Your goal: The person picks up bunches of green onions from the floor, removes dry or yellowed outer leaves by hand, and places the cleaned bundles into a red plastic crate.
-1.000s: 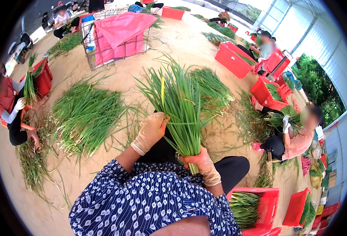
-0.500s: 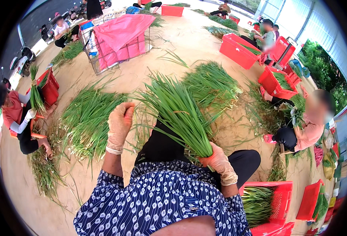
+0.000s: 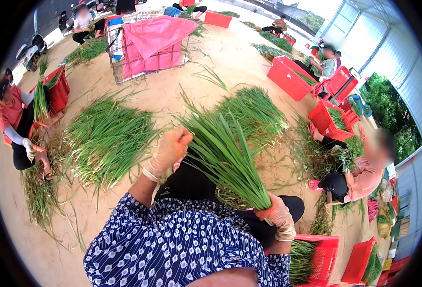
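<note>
A thick bunch of green chives (image 3: 232, 165) slants across my lap, leaf tips pointing up and away to the left. My right hand (image 3: 278, 217), in a thin translucent glove, is wrapped round its lower end. My left hand (image 3: 169, 149), gloved too, is closed in a pinch at the left edge of the leaves near their tips; what its fingers hold cannot be made out. Loose chives lie on the ground in a wide pile (image 3: 113, 138) to the left, and another pile (image 3: 256, 112) lies just beyond the bunch.
By my right hip stands a red crate (image 3: 327, 256) with chives inside. A pink-covered wire cage (image 3: 156, 45) stands ahead. People sit at both sides, including a person (image 3: 364, 177) on the right near a red crate (image 3: 323, 119). Trimmings (image 3: 38, 201) litter the left ground.
My left hand has moved right and slightly down, from apart to the edge of the leaves. The bunch and my right hand have shifted a little down and right. The view has turned slightly.
</note>
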